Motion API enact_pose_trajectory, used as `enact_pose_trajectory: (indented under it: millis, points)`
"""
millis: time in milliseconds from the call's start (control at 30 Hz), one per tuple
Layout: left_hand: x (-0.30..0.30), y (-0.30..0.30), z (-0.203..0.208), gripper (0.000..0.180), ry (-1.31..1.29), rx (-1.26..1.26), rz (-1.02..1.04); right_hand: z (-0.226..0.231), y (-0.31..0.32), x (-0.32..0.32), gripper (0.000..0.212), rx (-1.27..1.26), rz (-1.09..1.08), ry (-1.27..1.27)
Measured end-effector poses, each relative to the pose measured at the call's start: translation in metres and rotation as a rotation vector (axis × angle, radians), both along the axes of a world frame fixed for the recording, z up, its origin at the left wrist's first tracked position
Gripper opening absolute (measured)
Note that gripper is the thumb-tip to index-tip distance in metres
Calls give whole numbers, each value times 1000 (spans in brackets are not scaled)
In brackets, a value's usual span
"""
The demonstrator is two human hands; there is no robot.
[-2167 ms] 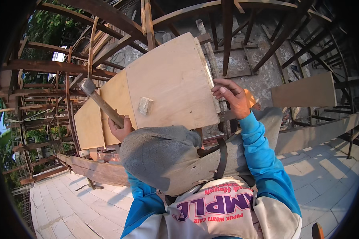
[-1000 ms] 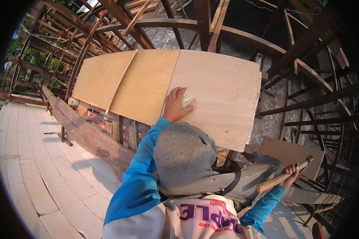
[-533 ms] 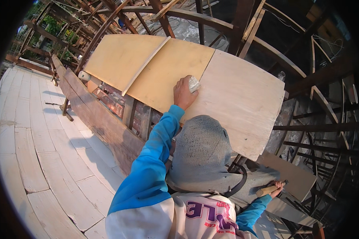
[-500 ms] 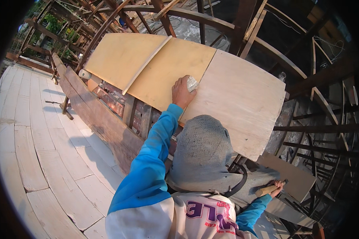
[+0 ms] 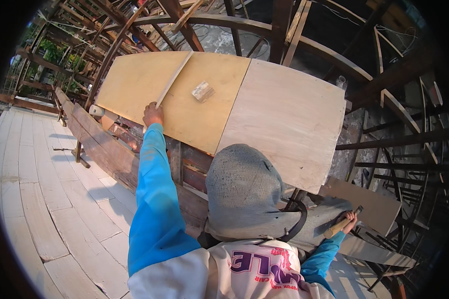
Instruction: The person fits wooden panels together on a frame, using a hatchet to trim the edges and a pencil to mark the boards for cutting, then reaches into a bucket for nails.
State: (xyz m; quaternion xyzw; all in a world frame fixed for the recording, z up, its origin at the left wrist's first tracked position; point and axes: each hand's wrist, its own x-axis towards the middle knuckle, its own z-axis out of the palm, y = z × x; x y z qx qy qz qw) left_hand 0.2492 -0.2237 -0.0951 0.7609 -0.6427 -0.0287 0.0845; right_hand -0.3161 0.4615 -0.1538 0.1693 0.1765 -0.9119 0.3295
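My left hand (image 5: pixel 153 114) is closed around the near end of a thin wooden strip (image 5: pixel 174 79), which lies across a yellowish board (image 5: pixel 224 107). To the right of the strip, a small whitish block with brownish patches (image 5: pixel 203 91) rests loose on the same board. A paler board (image 5: pixel 287 117) adjoins the yellowish one along a straight seam. Low on the right, beside my grey-clad leg, my right hand (image 5: pixel 349 222) grips a hammer (image 5: pixel 336 229) by its wooden handle, close to the dark head.
A long reddish-brown plank (image 5: pixel 110 152) stands on edge along the boards' near side. White planking (image 5: pixel 60 194) spreads at the left. Curved dark timbers (image 5: pixel 329 47) and crossbars (image 5: pixel 399 139) frame gaps beyond and to the right. My bent knee (image 5: pixel 244 174) is close to the boards.
My left hand has let go of the whitish block, leaving it on the yellowish board, and has moved left to take hold of the strip's near end. The hammer stays in my right hand.
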Motion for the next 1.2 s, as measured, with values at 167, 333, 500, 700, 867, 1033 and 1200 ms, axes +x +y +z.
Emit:
enact_pose_trajectory:
  millis: [167, 333, 500, 700, 867, 1033, 1200]
  points:
    - [-29, 11, 17, 37, 126, -147, -49, -9, 9, -2, 12, -63, -38, -31]
    - [-89, 56, 58, 41, 676, 14, -423, -19, 5, -6, 9, 125, -47, 17]
    - [-212, 110, 68, 45, 748, 318, -868, -4, -14, 1, 19, 344, -12, 127]
    - [-332, 158, 51, 50, 736, 529, -983, 19, -33, 17, 19, 432, -51, 82]
    - [-368, 178, 66, 25, 1012, 1016, -904, 2, -10, 13, 15, 188, -67, 30]
    - [-388, 188, 90, 25, 1073, 1228, -1007, 2, -6, 16, 16, 31, -133, -7]
    - [-422, 185, 117, 23, 1045, 1127, -1046, 23, -30, 24, 25, 311, -131, 44]
